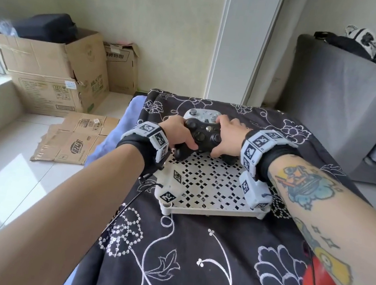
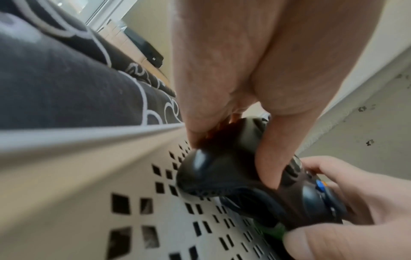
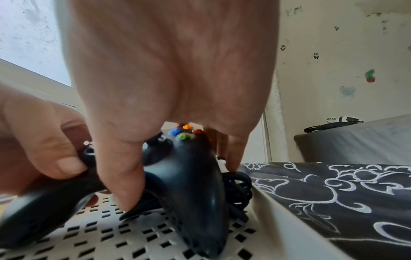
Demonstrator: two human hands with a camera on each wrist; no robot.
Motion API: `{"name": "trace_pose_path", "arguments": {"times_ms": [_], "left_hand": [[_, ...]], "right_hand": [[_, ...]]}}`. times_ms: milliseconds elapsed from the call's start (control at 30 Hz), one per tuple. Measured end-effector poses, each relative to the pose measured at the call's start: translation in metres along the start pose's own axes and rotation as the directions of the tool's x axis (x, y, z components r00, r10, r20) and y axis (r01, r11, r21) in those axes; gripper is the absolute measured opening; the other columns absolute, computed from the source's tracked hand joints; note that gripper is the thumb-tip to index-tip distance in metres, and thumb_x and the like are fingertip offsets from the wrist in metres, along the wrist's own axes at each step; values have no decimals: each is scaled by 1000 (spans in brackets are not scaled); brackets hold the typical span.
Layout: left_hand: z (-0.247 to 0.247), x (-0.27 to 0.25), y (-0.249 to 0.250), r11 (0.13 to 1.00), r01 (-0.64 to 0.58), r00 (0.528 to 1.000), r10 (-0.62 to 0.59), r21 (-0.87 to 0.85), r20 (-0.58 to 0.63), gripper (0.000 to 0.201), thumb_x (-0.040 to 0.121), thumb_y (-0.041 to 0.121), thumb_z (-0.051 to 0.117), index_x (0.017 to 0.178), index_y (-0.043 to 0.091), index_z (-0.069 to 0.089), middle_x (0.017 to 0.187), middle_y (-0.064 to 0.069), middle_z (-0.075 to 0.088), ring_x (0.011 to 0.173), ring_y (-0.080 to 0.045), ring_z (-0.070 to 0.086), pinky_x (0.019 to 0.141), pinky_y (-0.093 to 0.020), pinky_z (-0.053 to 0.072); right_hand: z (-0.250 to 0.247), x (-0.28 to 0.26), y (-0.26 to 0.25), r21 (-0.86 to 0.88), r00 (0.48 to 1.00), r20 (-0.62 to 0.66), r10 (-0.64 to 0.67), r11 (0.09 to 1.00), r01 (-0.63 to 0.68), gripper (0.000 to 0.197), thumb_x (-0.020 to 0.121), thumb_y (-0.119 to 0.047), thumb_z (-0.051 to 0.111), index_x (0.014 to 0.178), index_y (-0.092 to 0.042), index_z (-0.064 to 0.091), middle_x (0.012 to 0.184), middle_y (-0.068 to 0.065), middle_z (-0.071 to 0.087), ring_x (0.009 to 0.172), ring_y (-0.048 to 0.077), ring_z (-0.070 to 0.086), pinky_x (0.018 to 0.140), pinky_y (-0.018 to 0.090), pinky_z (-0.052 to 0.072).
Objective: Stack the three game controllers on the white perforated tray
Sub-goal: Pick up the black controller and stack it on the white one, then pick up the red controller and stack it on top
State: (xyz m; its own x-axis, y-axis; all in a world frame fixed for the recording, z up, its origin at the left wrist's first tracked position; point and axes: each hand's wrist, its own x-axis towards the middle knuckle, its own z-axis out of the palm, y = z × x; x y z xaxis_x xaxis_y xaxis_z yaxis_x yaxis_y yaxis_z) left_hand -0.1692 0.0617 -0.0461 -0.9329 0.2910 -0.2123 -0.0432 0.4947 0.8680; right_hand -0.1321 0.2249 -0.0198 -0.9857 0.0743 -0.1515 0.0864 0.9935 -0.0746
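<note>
Black controller, glossy with coloured buttons, gripped by both hands' fingers over tray.

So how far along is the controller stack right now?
Done: one black controller seems already on the white tray. In hand: left hand and right hand grip the second black controller over it. Left: the white controller still lies behind the tray.

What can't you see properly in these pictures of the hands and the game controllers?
- Head view: whether another controller lies under the black controller; the left hand and right hand cover it.
- Head view: the white controller is half hidden behind the black one.
- Left wrist view: the white perforated tray is blurred up close.
- Right wrist view: the cable ends are hidden behind the controller.
</note>
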Motion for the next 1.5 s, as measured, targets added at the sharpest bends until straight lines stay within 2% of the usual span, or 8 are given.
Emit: {"name": "trace_pose_path", "arguments": {"times_ms": [200,467,633,766,900,1066,1233,1500], "left_hand": [[-1,17,-10,998,57,998,-57,-12,6,93,19,23,88,109,6,69,108,-15,76,102,-36,72,95,-50,56],[-3,-62,34,960,159,976,-118,229,-185,39,82,22,70,110,0,55,89,-10,59,85,-26,60,65,-30,51],[10,-99,45,967,132,945,-55,219,-323,60,66,24,61,121,-1,56,125,-21,61,113,-37,61,95,-44,53],[44,-140,64,974,9,978,38,227,-204,9,80,13,59,80,10,51,86,-8,58,84,-26,59,67,-29,48],[91,-175,84,953,-145,989,150,267,-1,28,84,14,60,59,12,47,61,-5,46,65,-23,46,61,-26,40],[146,-207,100,897,-248,961,181,365,209,15,83,26,67,86,11,71,72,-5,56,68,-18,51,55,-19,42],[187,-220,97,828,-263,933,88,495,349,63,79,36,75,126,-3,57,101,-8,62,88,-22,59,69,-26,43],[213,-209,75,892,-232,934,93,388,344,47,86,30,70,121,3,57,103,-9,69,86,-18,58,65,-23,46]], "right_hand": [[-4,-11,-4,-36,997,45,64,997,-62,122,70,-42,80,154,-20,-5,148,18,34,132,39,39,103,50,41],[-29,-59,9,46,993,17,117,992,-118,108,78,-47,71,155,-17,2,154,21,25,139,42,31,109,50,35],[-30,-119,49,73,987,-4,159,985,-158,102,78,-48,71,154,-18,10,152,22,28,136,41,35,106,45,38],[-26,-161,75,83,967,5,254,964,-253,102,78,-50,71,154,-18,10,151,22,30,135,40,38,106,44,37],[-23,-196,94,121,955,-7,296,948,-293,102,74,-52,71,151,-16,15,148,22,30,132,42,42,106,46,37],[-14,-237,127,140,933,-7,359,924,-355,110,64,-56,71,149,-20,12,144,19,25,129,42,42,104,48,41],[5,-266,167,155,910,135,392,899,-410,130,43,-50,76,152,-30,7,142,19,29,125,35,44,100,43,46],[43,-273,194,402,940,47,339,855,-328,130,53,-24,89,152,-22,5,134,17,50,117,35,53,100,40,44]]}}
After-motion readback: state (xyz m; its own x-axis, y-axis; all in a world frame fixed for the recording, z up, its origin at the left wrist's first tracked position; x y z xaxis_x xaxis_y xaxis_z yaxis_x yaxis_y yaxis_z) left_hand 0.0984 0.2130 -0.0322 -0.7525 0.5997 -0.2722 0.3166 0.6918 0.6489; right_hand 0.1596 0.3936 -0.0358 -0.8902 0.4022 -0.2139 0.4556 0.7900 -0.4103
